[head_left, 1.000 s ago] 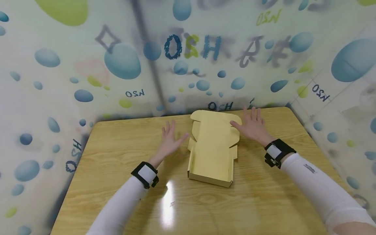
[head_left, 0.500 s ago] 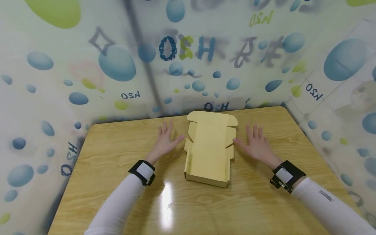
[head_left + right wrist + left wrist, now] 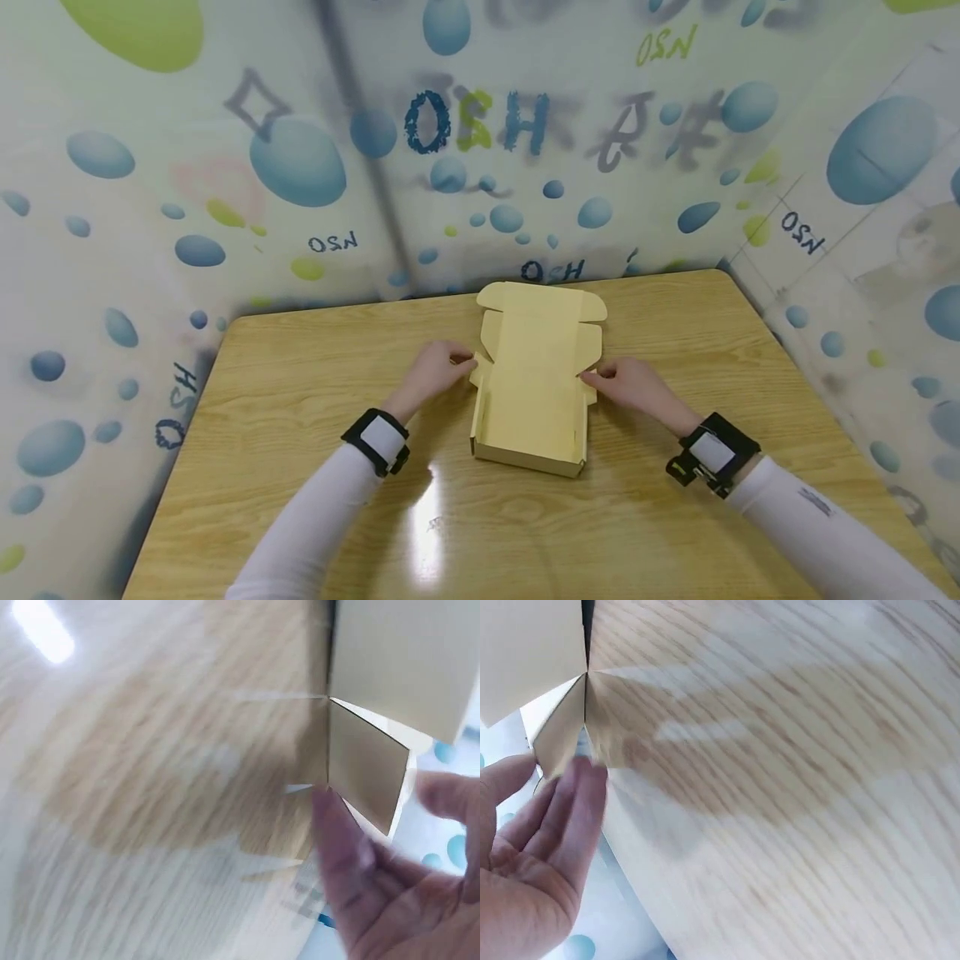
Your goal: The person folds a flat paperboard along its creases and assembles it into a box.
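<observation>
From the head view, big letters (image 3: 474,122) are standing on the wall (image 3: 292,287) behind the box (image 3: 536,375), reading as a mirrored "H2O" — smaller mirrored lettering is showing just behind the box's far end. A dark print (image 3: 816,502) on the right sleeve (image 3: 840,525) is coming out too small to read. The box is lying open on the table (image 3: 322,367), its lid folded back and its far end sitting near the table's back edge; wood is stretching away on both sides of it. The left hand (image 3: 435,369) is bending its fingers at the box's left flap (image 3: 478,372), the right hand (image 3: 630,383) at its right flap (image 3: 592,394).

In the left wrist view, thumb and blurred fingers are straddling the left flap; I can't tell whether they're pinching it.

In the right wrist view, thumb and fingers are bracketing the right flap — again, I can't tell about a grip.
</observation>
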`<state>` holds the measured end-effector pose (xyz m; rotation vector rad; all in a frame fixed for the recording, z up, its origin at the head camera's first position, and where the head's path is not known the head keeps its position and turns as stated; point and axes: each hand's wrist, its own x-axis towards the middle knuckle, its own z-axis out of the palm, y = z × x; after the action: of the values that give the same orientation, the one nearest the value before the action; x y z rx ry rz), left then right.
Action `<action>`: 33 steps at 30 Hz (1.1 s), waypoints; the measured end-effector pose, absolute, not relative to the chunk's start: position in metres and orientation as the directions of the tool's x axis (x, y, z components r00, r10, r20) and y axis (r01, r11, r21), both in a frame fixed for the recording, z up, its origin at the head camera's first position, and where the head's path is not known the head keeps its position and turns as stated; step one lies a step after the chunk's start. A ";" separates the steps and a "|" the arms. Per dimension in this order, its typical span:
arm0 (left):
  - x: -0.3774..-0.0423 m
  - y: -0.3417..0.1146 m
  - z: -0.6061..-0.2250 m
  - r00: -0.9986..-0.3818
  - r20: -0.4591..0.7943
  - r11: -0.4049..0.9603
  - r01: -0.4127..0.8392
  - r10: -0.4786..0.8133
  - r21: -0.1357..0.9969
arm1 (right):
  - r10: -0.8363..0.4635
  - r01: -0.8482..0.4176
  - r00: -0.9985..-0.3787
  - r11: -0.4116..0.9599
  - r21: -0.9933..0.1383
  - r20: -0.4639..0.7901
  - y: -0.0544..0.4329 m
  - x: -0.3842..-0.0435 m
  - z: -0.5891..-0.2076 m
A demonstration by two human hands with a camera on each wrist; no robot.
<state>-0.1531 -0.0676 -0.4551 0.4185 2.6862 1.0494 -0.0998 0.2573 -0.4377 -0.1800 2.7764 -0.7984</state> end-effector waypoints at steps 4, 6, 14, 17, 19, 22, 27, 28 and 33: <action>-0.153 -0.063 -0.453 -0.938 -0.117 0.683 0.148 0.325 0.715 | -0.208 -0.032 -0.947 0.819 -0.573 -0.244 0.254 -0.108 -0.436; -0.153 -0.062 -0.451 -0.941 -0.121 0.668 0.130 0.316 0.732 | -0.206 -0.025 -0.946 0.818 -0.575 -0.251 0.251 -0.111 -0.435; -0.152 -0.065 -0.451 -0.953 -0.133 0.620 0.068 0.272 0.782 | -0.201 -0.012 -0.944 0.815 -0.580 -0.262 0.239 -0.118 -0.433; -0.153 -0.066 -0.451 -0.954 -0.141 0.594 0.047 0.266 0.803 | -0.206 -0.019 -0.943 0.816 -0.577 -0.261 0.233 -0.123 -0.433; -0.153 -0.066 -0.450 -0.954 -0.145 0.575 0.034 0.262 0.818 | -0.215 -0.034 -0.944 0.818 -0.575 -0.250 0.228 -0.127 -0.434; -0.154 -0.069 -0.450 -0.958 -0.144 0.568 0.024 0.249 0.823 | -0.232 -0.065 -0.946 0.819 -0.570 -0.225 0.220 -0.133 -0.433; -0.155 -0.073 -0.447 -0.967 -0.141 0.591 0.012 0.212 0.806 | -0.227 -0.072 -0.952 0.816 -0.574 -0.204 0.206 -0.140 -0.429; -0.155 -0.074 -0.446 -0.968 -0.142 0.594 0.007 0.205 0.804 | -0.224 -0.070 -0.954 0.815 -0.575 -0.201 0.204 -0.141 -0.429; -0.155 -0.078 -0.442 -0.971 -0.156 0.598 -0.018 0.180 0.801 | -0.216 -0.075 -0.957 0.828 -0.556 -0.193 0.195 -0.144 -0.430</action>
<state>-0.1550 -0.0775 -0.4424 0.1338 2.6058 1.3095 -0.1441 0.1947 -0.4297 -0.2239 2.7620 -0.8253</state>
